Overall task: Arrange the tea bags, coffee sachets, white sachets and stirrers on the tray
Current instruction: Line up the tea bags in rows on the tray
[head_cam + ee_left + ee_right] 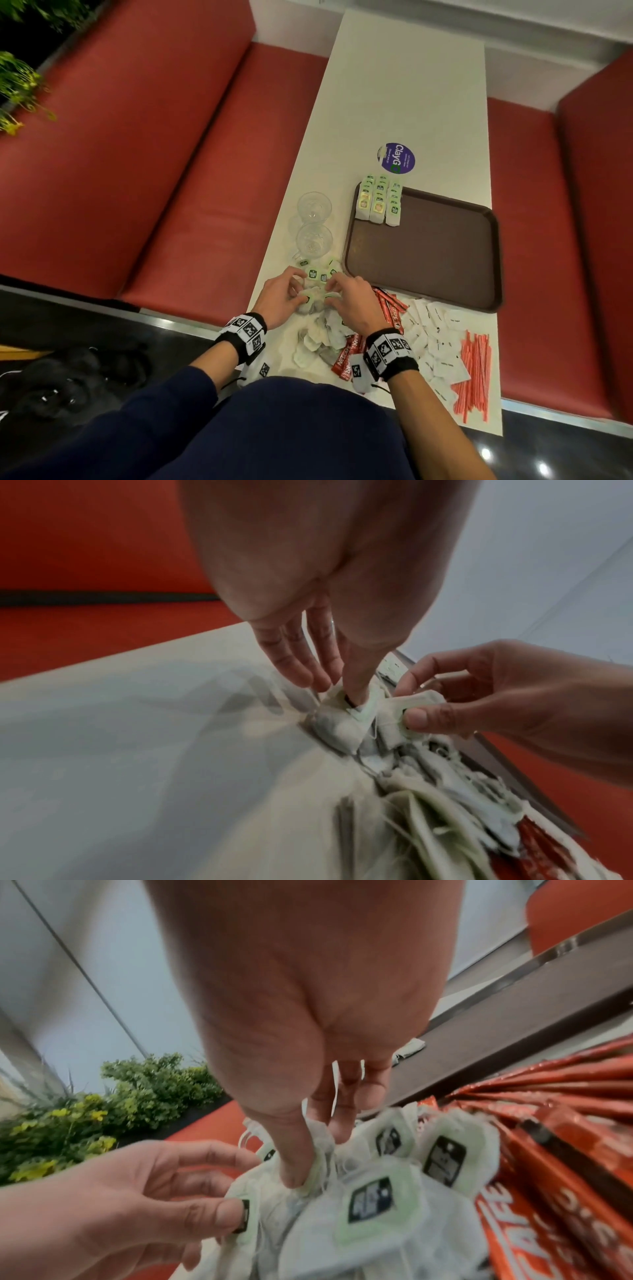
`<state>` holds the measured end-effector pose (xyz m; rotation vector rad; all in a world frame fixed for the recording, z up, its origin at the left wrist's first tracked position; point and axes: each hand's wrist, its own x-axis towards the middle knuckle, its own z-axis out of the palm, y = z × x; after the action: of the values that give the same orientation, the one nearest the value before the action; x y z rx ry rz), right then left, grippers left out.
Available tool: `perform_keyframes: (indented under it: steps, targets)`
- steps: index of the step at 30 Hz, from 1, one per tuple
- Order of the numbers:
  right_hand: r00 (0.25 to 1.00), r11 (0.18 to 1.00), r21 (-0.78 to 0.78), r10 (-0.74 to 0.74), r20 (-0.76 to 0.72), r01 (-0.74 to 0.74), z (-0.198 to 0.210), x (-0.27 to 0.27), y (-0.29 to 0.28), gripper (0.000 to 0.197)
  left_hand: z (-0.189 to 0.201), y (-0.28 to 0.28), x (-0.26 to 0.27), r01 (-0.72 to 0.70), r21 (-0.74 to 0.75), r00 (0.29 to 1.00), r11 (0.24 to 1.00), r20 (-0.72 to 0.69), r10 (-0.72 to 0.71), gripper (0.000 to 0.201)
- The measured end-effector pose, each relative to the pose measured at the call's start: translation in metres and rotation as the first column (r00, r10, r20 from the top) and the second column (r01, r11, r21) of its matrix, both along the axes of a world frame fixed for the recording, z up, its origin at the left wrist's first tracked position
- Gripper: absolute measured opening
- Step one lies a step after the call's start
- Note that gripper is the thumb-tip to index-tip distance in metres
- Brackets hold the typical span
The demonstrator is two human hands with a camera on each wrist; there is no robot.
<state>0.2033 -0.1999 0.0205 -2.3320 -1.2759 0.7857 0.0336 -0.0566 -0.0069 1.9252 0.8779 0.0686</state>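
Note:
A heap of white tea bags with green tags lies at the near table edge. My left hand pinches one tea bag by its tag at the top of the heap. My right hand pinches a neighbouring tea bag, thumb pressed into it. The brown tray lies to the right and beyond, with three rows of tea bags at its far left corner. Red coffee sachets, white sachets and red stirrers lie on the table near my right wrist.
Two clear glasses stand left of the tray, just beyond my hands. A round purple sticker sits on the white table past the tray. Red bench seats flank the table, and green plants stand at the far left.

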Motion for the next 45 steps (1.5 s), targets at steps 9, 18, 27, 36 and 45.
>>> perform_keyframes:
  steps: [9,18,27,36,45]
  targets:
    - [0.995,0.999,0.052,-0.002,-0.102,0.008,0.014,0.014,-0.009,0.011,0.0,-0.001,-0.001,0.053,0.066,0.997,0.996,-0.06,-0.049,0.012]
    - [0.989,0.981,-0.138,0.129,-0.065,-0.137,-0.001,-0.015,0.026,0.063,0.004,-0.003,0.002,-0.003,0.07,1.0,0.998,-0.023,0.005,0.014]
    - [0.988,0.999,-0.005,0.044,-0.147,-0.045,0.016,-0.005,0.015,0.018,0.026,-0.005,-0.003,-0.087,-0.043,0.983,0.995,0.156,0.093,0.032]
    - [0.93,0.981,0.122,-0.097,-0.354,0.149,0.071,0.015,-0.005,0.03,0.075,-0.017,0.028,-0.061,-0.546,0.956,0.835,0.209,0.206,0.019]
    - [0.98,0.977,0.126,-0.16,-0.117,0.174,0.081,0.019,0.006,0.022,0.089,-0.022,0.052,-0.049,-0.829,0.885,0.557,0.222,0.409,0.03]
